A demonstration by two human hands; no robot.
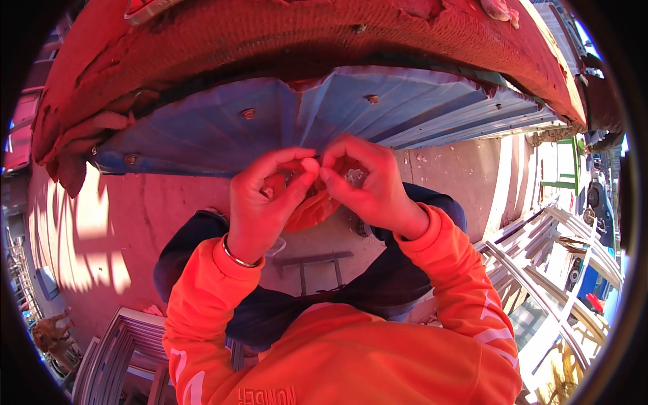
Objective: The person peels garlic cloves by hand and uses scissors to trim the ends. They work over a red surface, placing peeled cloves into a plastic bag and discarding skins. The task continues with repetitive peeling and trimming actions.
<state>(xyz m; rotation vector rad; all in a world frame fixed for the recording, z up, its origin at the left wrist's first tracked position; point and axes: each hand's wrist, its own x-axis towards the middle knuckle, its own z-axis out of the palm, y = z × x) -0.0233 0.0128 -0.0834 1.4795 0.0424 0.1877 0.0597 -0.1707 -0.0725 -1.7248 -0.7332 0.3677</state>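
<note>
My left hand (270, 196) and my right hand (368, 182) meet fingertip to fingertip, just in front of a blue corrugated metal sheet (223, 128). Thumb and forefinger are pinched together on each hand. Whatever lies between the fingertips is too small to make out. Below and behind the hands, a crumpled orange thing (314, 210) shows, partly hidden by them; I cannot tell whether either hand touches it. A thin metal bangle (237, 255) circles my left wrist.
Ahead, a worn red cloth cover (304, 47) lies over the top of the bolted sheet. A dark metal frame (314, 260) is on the floor between my legs. Stacked frames (118, 358) stand at lower left, pale metal frames (540, 270) at right.
</note>
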